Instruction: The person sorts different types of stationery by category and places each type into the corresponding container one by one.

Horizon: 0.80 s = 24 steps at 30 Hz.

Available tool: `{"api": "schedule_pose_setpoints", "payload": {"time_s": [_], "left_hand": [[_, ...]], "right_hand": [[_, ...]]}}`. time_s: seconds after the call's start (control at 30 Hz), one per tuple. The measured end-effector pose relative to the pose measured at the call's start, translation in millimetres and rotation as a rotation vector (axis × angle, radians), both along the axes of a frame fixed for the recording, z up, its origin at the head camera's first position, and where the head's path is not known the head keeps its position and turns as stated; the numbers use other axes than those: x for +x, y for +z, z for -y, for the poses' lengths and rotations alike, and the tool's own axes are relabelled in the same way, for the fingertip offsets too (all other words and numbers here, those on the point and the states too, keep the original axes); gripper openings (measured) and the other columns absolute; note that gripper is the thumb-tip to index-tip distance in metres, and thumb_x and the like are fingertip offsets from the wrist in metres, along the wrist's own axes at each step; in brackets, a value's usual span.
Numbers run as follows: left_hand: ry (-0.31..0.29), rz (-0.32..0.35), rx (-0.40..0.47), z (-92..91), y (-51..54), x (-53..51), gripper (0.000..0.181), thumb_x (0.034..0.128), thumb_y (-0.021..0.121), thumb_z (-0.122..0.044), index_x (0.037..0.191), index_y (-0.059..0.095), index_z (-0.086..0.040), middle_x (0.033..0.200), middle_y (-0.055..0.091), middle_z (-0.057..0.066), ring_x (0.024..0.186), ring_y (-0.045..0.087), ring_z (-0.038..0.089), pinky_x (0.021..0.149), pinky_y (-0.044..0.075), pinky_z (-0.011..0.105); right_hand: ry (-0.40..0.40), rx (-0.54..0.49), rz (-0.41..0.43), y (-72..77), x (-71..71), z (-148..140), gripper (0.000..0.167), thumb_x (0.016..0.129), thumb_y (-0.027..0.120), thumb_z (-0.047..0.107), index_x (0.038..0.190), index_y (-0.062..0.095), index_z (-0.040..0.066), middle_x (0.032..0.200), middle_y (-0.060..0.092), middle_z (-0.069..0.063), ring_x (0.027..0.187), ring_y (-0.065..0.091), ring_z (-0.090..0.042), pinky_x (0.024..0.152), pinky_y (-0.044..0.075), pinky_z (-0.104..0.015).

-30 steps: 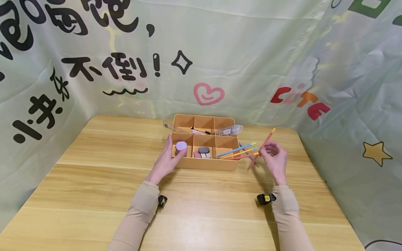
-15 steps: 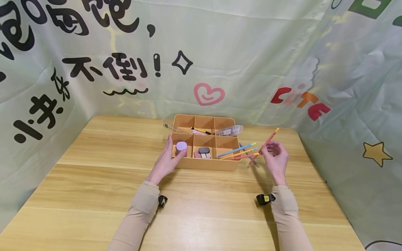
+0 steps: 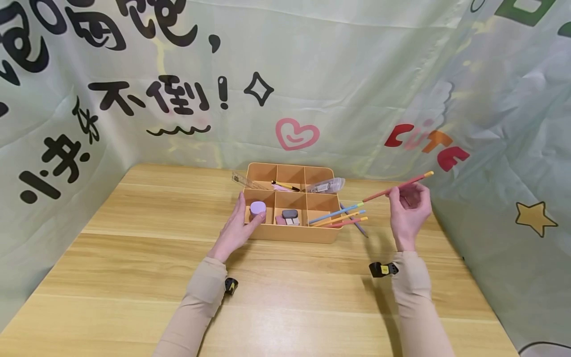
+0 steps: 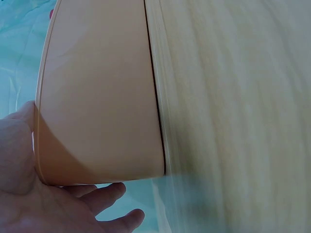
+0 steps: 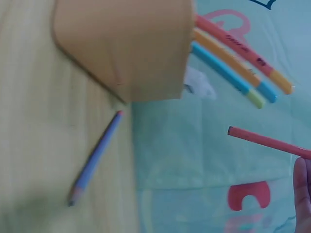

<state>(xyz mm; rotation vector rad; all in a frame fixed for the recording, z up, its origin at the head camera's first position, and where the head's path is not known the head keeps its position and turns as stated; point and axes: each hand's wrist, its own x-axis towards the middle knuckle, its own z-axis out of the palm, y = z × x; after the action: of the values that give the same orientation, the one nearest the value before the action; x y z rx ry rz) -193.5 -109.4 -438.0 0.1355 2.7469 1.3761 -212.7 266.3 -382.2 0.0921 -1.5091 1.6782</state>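
My right hand (image 3: 411, 210) pinches a red pencil with a yellow end (image 3: 387, 192), raised above the table to the right of a tan six-compartment organizer box (image 3: 292, 235). The same pencil (image 5: 262, 140) crosses the right edge of the right wrist view. My left hand (image 3: 234, 228) holds the box's front left corner, its thumb over the rim and fingers along the outer side, as the hand (image 4: 43, 208) shows in the left wrist view. Blue, yellow and red pencils (image 3: 335, 214) lean out of the front right compartment. A purple pencil (image 5: 97, 156) lies on the table beside the box.
The front left compartment contains a round lilac item (image 3: 257, 208); the front middle one has erasers (image 3: 290, 214). In the back row are a clear ruler (image 3: 245, 180), a black-and-yellow pen-like item (image 3: 285, 185) and a clear plastic packet (image 3: 327, 186). A printed cloth (image 3: 357, 89) hangs behind the table.
My right hand has lifted the red pencil up and to the right, away from the purple pencil, and tipped it closer to level. The left hand and box have stayed put.
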Motion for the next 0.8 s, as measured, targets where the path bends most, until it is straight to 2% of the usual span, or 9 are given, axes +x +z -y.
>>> {"api": "schedule_pose_setpoints", "payload": {"time_s": [0.07,0.23,0.4,0.47,0.6,0.67,0.8], "left_hand": [[0.0,-0.001,0.0,0.1,0.0,0.0,0.101,0.099,0.051,-0.059,0.161,-0.008,-0.006,0.17,-0.005,0.019,0.157,0.007,0.036,0.128,0.012,0.052],[0.001,-0.007,-0.002,0.0,0.2,0.1,0.1,0.0993,0.052,-0.058,0.161,-0.007,-0.005,0.17,-0.005,0.019,0.157,0.008,0.037,0.128,0.012,0.052],[-0.001,-0.011,-0.004,0.1,0.3,-0.1,0.1,0.0997,0.052,-0.057,0.161,-0.008,-0.006,0.17,-0.006,0.018,0.158,0.007,0.036,0.129,0.011,0.051],[-0.001,-0.013,-0.008,0.4,0.1,-0.3,0.1,0.0997,0.051,-0.058,0.161,-0.009,-0.006,0.17,-0.006,0.017,0.158,0.006,0.035,0.129,0.011,0.051],[0.0,-0.008,-0.011,0.3,-0.4,-0.7,0.101,0.0992,0.051,-0.059,0.161,-0.01,-0.008,0.17,-0.007,0.017,0.158,0.006,0.035,0.129,0.011,0.05],[0.0,-0.006,-0.013,0.1,-0.8,-0.7,0.101,0.099,0.05,-0.06,0.161,-0.011,-0.008,0.17,-0.007,0.016,0.158,0.006,0.035,0.129,0.011,0.051],[0.004,-0.007,-0.011,0.0,-1.3,-0.7,0.101,0.0989,0.05,-0.06,0.161,-0.011,-0.009,0.17,-0.007,0.016,0.158,0.007,0.036,0.128,0.012,0.052]], "right_hand": [[0.03,0.002,0.009,4.9,-1.5,0,0.022,0.086,0.068,-0.007,0.1,0.061,0.009,0.084,0.068,0.0,0.071,0.07,-0.008,0.069,0.059,-0.017],[0.18,0.044,0.067,13.1,-3.3,4,0.027,0.088,0.068,-0.008,0.105,0.057,0.01,0.088,0.071,-0.001,0.072,0.074,-0.011,0.071,0.062,-0.022],[0.292,0.189,0.179,12.2,-5.7,7,0.022,0.09,0.07,-0.001,0.105,0.059,0.012,0.087,0.076,0.002,0.075,0.076,-0.009,0.074,0.063,-0.026],[0.317,0.273,0.243,10.6,-6.9,8,0.018,0.093,0.069,0.003,0.103,0.06,0.013,0.086,0.077,0.008,0.075,0.076,-0.007,0.075,0.063,-0.024],[0.36,0.409,0.354,6.7,-9.3,9,0.011,0.096,0.067,0.009,0.105,0.06,0.009,0.085,0.076,0.018,0.076,0.076,-0.005,0.075,0.061,-0.019],[0.379,0.453,0.396,4.8,-10.1,9,0.012,0.097,0.066,0.012,0.105,0.059,0.007,0.085,0.076,0.02,0.077,0.075,-0.002,0.075,0.06,-0.018],[0.432,0.492,0.451,1.7,-11.4,9,0.012,0.099,0.064,0.014,0.107,0.058,0.006,0.089,0.079,0.015,0.081,0.074,-0.001,0.075,0.057,-0.017]]}}
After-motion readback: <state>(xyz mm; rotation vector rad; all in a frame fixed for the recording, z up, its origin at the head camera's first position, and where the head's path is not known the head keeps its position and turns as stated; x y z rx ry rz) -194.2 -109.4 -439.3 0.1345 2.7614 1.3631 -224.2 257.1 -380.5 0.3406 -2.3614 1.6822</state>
